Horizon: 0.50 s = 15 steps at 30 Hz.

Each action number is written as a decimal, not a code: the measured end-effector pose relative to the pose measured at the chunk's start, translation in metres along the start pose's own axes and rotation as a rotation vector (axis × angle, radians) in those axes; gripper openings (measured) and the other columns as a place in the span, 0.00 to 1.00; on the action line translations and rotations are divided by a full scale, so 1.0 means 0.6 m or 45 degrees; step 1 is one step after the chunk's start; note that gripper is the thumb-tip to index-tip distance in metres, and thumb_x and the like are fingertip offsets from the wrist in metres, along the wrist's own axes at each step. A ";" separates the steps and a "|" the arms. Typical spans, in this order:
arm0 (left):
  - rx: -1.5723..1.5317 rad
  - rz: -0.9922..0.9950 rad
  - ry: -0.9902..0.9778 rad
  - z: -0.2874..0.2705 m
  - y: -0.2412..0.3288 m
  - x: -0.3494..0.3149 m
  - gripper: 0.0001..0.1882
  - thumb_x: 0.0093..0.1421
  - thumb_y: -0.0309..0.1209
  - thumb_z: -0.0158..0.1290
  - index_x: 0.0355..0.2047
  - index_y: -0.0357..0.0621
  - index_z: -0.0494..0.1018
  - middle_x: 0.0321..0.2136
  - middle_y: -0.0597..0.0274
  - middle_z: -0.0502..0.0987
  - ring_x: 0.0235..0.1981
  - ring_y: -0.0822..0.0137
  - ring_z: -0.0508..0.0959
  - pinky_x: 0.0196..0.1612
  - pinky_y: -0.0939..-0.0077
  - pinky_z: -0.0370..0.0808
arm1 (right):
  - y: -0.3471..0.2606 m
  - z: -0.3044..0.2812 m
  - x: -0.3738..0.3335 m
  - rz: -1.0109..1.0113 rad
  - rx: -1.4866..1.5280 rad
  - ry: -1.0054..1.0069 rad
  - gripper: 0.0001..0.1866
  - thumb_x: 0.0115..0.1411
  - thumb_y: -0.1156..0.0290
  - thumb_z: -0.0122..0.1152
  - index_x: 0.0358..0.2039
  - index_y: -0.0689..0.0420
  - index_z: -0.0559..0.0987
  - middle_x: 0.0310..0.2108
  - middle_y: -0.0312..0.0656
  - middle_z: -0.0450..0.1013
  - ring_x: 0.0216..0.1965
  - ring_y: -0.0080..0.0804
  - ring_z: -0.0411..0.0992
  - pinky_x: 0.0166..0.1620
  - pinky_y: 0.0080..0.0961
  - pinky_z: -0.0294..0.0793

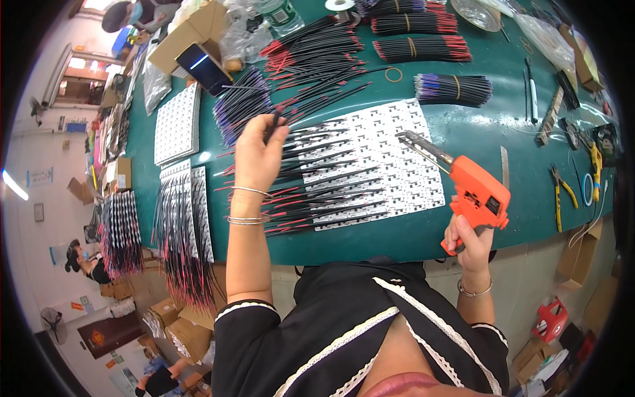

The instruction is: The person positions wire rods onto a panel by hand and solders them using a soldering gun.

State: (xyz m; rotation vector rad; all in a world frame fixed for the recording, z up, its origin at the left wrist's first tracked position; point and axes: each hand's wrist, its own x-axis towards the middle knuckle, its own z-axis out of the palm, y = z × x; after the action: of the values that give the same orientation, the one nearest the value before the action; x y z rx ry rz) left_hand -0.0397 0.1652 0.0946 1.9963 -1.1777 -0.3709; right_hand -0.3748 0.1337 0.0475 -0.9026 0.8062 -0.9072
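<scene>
My right hand is wrapped round the grip of an orange soldering gun, whose metal nozzle reaches over a white circuit board sheet. The sheet carries rows of small dark marks. Along its left part lie several black wires with red ends, side by side and sticking out past the edge. Above those wires, my left hand is closed, with a short black wire pinched between thumb and fingers. Just beyond that hand spread a loose pile of black and red wires and a purple-ended wire bundle.
Banded wire bundles lie at the back. Stacked board sheets and wired boards sit left, the latter's wires hanging over the edge. A phone leans on a carton. Yellow-handled pliers and a pen are right.
</scene>
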 end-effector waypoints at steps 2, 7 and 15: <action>-0.026 0.042 -0.152 0.030 0.008 0.003 0.08 0.51 0.25 0.53 0.31 0.35 0.70 0.26 0.56 0.74 0.26 0.66 0.75 0.32 0.77 0.70 | 0.000 0.001 0.003 0.042 -0.026 -0.033 0.10 0.54 0.75 0.51 0.35 0.65 0.66 0.13 0.35 0.63 0.10 0.18 0.61 0.13 0.14 0.59; 0.186 0.196 -0.477 0.084 0.040 -0.007 0.08 0.50 0.26 0.52 0.29 0.35 0.70 0.25 0.48 0.73 0.28 0.51 0.74 0.32 0.68 0.69 | 0.001 -0.007 0.009 0.125 -0.156 -0.081 0.17 0.55 0.74 0.49 0.43 0.69 0.64 0.14 0.35 0.62 0.10 0.18 0.59 0.15 0.15 0.60; 0.070 0.097 -0.587 0.125 0.013 -0.024 0.09 0.45 0.28 0.57 0.26 0.37 0.72 0.20 0.58 0.75 0.20 0.68 0.72 0.26 0.77 0.69 | 0.003 -0.012 0.011 0.213 -0.193 -0.095 0.15 0.55 0.73 0.50 0.40 0.69 0.66 0.13 0.36 0.62 0.10 0.19 0.60 0.15 0.16 0.61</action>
State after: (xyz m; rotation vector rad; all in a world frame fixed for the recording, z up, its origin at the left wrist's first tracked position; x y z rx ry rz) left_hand -0.0960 0.1398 0.0494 1.9626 -1.5533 -0.7981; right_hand -0.3781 0.1263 0.0418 -0.9792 0.8805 -0.6691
